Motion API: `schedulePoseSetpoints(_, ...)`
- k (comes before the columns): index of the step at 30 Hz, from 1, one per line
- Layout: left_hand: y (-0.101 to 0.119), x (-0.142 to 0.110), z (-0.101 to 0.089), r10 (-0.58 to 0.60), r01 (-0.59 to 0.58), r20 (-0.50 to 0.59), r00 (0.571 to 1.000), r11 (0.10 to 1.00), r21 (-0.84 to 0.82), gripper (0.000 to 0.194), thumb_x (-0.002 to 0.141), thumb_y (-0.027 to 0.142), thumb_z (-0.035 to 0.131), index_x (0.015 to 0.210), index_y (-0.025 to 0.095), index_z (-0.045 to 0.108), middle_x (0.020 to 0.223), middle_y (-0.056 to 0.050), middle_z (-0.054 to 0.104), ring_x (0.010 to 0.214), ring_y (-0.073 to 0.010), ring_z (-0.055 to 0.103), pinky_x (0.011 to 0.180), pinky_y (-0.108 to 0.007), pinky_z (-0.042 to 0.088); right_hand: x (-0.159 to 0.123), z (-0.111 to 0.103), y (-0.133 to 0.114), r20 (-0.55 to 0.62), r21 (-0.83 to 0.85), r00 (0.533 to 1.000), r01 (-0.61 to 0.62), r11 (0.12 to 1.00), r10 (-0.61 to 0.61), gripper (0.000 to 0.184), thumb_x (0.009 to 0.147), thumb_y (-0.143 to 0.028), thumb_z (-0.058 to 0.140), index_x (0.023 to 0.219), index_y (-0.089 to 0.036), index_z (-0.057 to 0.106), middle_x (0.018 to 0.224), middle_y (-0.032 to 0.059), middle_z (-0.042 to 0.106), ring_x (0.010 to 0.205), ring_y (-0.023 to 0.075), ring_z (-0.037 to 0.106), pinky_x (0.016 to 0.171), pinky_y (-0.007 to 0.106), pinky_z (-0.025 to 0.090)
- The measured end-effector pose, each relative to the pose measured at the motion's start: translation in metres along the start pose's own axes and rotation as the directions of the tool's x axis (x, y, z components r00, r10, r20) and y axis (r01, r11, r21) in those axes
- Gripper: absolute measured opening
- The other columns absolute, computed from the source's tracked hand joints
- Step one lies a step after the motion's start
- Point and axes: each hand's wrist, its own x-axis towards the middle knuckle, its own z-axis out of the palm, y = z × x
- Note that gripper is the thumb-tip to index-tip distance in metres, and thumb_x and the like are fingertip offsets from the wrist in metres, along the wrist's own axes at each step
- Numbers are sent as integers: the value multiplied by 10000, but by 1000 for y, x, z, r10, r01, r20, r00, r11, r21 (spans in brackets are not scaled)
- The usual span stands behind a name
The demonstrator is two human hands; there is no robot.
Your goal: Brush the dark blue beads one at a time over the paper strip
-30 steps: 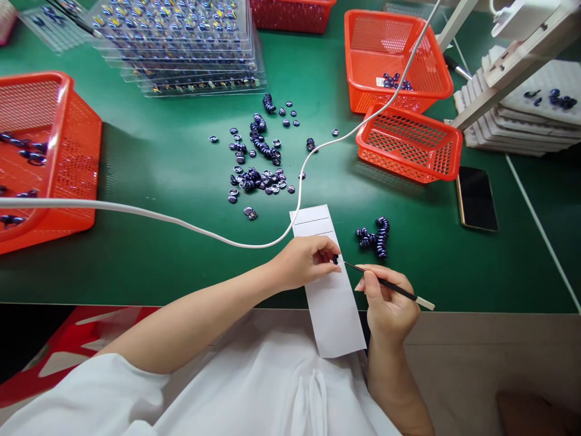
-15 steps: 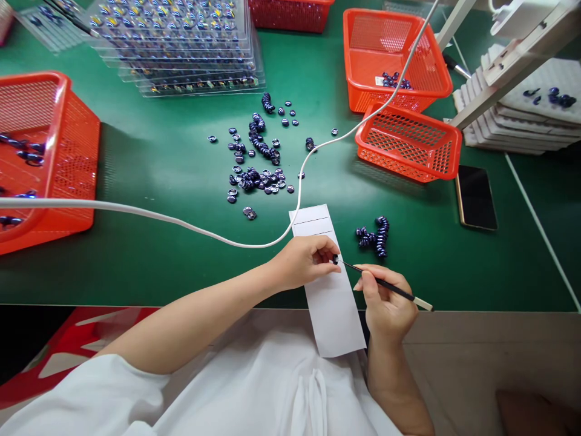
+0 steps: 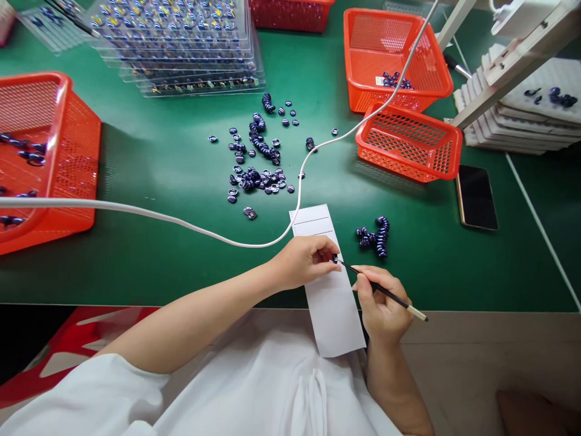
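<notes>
Perforated red basket (image 3: 75,148) is running off left edge. Near, white paper strip (image 3: 336,318) is lying part-hidden by left hand (image 3: 302,261); right hand (image 3: 385,309) is gripping slim black rod (image 3: 389,294); left is pinching half-hidden glossy dark piece (image 3: 334,258) above strip.

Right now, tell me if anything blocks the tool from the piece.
Nothing visible does: the tool in the right hand points at the piece held in the left hand, though contact is too small to tell. The cord runs beyond the left hand, off that line.
</notes>
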Motion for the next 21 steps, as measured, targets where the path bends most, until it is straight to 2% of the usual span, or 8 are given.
schedulePoseSetpoints(5, -1, 0, 0, 40, -39, -4, 999, 999, 28, 191, 794, 197, 749, 967, 136, 696, 788, -13, 693, 679, -103, 635, 647, -200, 529, 1, 0, 0, 15, -54, 998, 63, 997, -62, 256, 841, -71, 697, 1029, -245, 691, 993, 40, 769, 833, 188, 745, 659, 339, 643)
schedulePoseSetpoints(10, -1, 0, -1, 51, -51, 6, 999, 997, 58, 187, 798, 189, 749, 973, 144, 702, 795, -10, 696, 677, -102, 636, 648, -201, 534, 2, 2, -2, -80, 53, 996, -26, 998, 30, 199, 868, -102, 681, 1012, -239, 695, 1002, 37, 761, 694, 151, 723, 556, 295, 609)
schedulePoseSetpoints(16, -2, -1, -1, 75, -76, 17, 997, 995, 72, 175, 805, 176, 733, 977, 151, 708, 811, -12, 702, 689, -101, 636, 655, -200, 538, 2, 1, -4, -62, 14, 993, -98, 995, 99, 101, 872, -164, 706, 955, -221, 709, 963, 36, 770, 625, 136, 707, 556, 286, 600)
schedulePoseSetpoints(21, -3, -1, -1, 63, -64, 16, 998, 996, 67, 179, 806, 189, 732, 981, 159, 709, 813, -12, 705, 691, -106, 641, 654, -205, 541, 3, 1, -5, -41, -4, 994, -99, 995, 99, 125, 868, -146, 707, 963, -227, 720, 961, 23, 770, 607, 121, 689, 575, 283, 594)
